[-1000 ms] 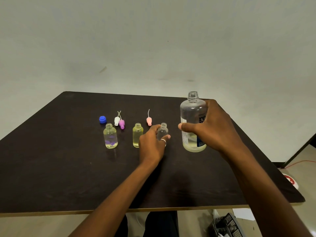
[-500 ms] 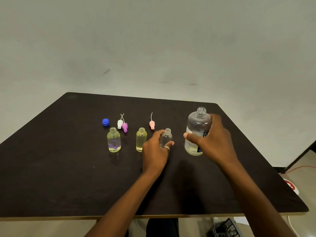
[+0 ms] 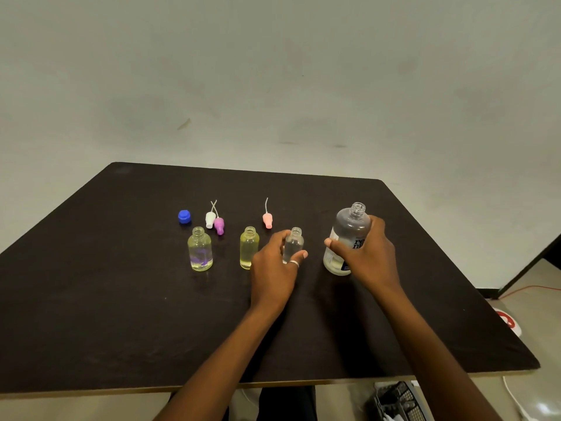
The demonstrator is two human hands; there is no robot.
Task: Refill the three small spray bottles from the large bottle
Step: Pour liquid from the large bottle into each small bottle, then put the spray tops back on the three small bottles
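Three small uncapped bottles stand in a row on the dark table [image 3: 91, 299]. The left small bottle [image 3: 200, 250] and the middle small bottle [image 3: 249, 248] hold yellowish liquid. My left hand [image 3: 274, 265] grips the right small bottle [image 3: 294, 243], which looks clear, upright on the table. My right hand [image 3: 368, 253] grips the large open bottle [image 3: 346, 235], which stands on the table with a little liquid at its bottom.
Behind the small bottles lie a blue cap [image 3: 184, 216], a white spray top [image 3: 210, 218], a purple spray top [image 3: 219, 225] and a pink spray top [image 3: 267, 220]. A black basket [image 3: 397, 402] sits on the floor under the table's near right edge.
The large bottle has come down to the table, a little right of where it was held. My left hand has stayed on the right small bottle.
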